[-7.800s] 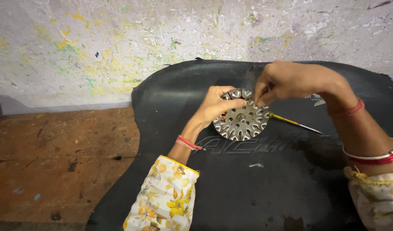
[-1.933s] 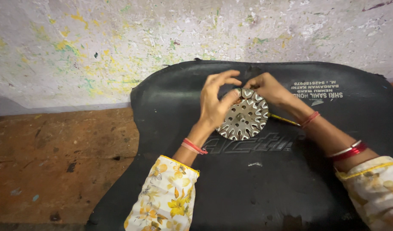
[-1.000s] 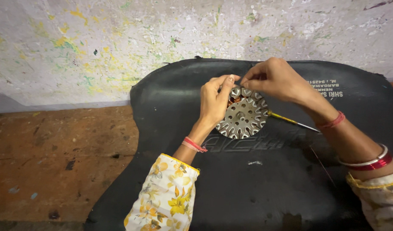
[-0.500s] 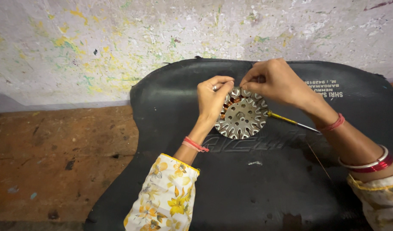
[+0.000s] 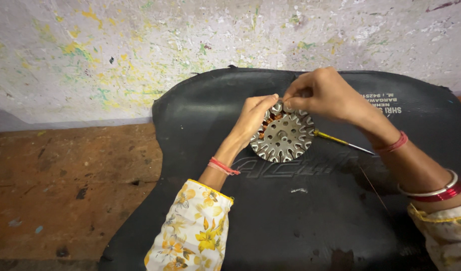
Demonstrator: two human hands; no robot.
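Observation:
A round toothed metal core [image 5: 284, 138] with copper wire in its upper-left slots lies flat on a black rubber mat [image 5: 300, 211]. My left hand [image 5: 255, 118] rests on the core's upper-left edge, fingers pressed against the teeth and the winding. My right hand [image 5: 323, 95] hovers over the core's top edge, fingertips pinched together on thin copper wire, almost touching the left fingertips. A fine strand of wire [image 5: 373, 185] trails down the mat toward my right forearm.
A yellow-handled tool with a thin metal shaft [image 5: 341, 142] lies on the mat just right of the core. The mat sits on a worn brown wooden surface [image 5: 65, 185]. A paint-spattered pale wall [image 5: 140, 50] stands close behind.
The core has stayed in place. My right hand has shifted slightly left along the top edge, and my left fingers have moved up to meet it.

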